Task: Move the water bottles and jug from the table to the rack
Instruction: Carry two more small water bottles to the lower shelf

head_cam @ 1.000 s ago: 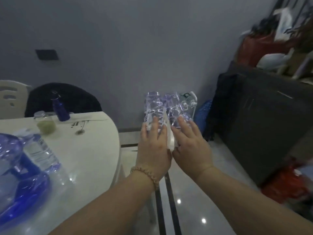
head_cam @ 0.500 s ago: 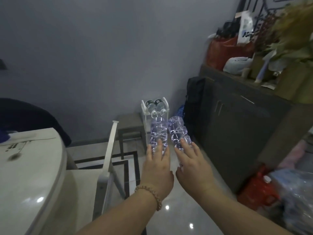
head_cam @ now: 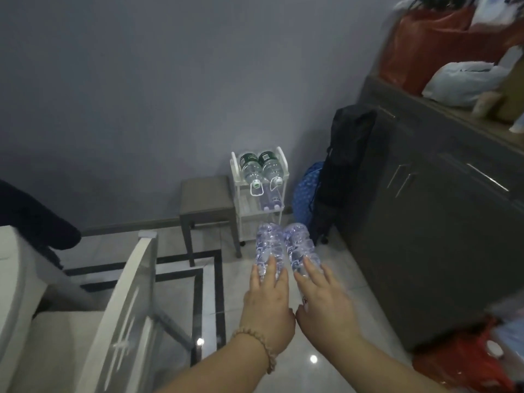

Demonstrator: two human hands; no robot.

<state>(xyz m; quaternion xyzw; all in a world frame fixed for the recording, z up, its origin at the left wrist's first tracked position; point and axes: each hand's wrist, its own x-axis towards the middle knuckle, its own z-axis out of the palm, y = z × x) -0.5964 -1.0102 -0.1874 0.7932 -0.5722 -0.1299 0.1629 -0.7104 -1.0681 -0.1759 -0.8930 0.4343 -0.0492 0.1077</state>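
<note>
As the left hand (head_cam: 268,304) grips one ribbed bottle (head_cam: 267,246) and the right hand (head_cam: 323,303) its twin (head_cam: 300,245), both pointing forward, the rack (head_cam: 234,168) stands straight ahead, well apart

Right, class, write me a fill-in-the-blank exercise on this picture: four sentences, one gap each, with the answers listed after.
1. The left hand and right hand grip ___ clear bottles in all.
2. The green-labelled bottles lie on the ___ shelf of the white rack.
3. In the picture, the grey stool stands on the rack's ___ side.
4. The beaded bracelet is on the ___ wrist.

Answers: two; top; left; left.
</note>
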